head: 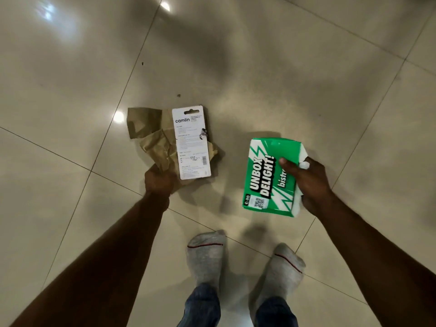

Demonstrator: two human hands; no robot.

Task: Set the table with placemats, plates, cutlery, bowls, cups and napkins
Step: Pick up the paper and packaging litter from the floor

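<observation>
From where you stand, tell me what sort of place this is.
Probably an indoor room at home, though no table shows. The floor is large glossy tiles reflecting ceiling lights, and the person stands in grey socks, holding a green box and crumpled brown paper.

Indoor room, glossy tiled floor [236,55], socked feet [207,258]

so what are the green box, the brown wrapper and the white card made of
Green box: looks like printed paperboard with a slight sheen, folded edges, white inner face showing at the corners.
Brown wrapper: matte kraft paper, by its sharp crumples.
White card: thin printed cardstock, flat with a punched hang slot; possibly lightly coated.
</observation>
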